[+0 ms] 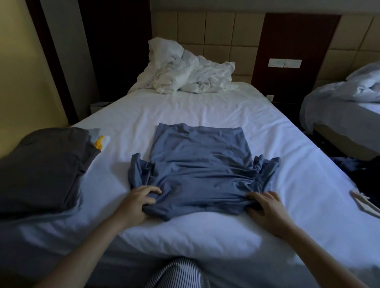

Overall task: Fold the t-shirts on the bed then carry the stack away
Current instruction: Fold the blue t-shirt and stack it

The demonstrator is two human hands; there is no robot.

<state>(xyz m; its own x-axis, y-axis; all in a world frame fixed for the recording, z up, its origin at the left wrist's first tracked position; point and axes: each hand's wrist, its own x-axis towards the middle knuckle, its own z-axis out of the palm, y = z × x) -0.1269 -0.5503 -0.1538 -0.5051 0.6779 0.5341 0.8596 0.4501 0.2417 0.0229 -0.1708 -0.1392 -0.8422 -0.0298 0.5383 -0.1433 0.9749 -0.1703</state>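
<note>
Left hand (137, 202) and right hand (266, 206) grip near corners of a spread blue fabric t-shirt (199, 165) at the white bed's (204, 107) near edge, likely folding it next.

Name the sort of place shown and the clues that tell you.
Probably a hotel bedroom: a white-sheeted bed, a second bed beside it, a padded headboard and a switch panel.
</note>
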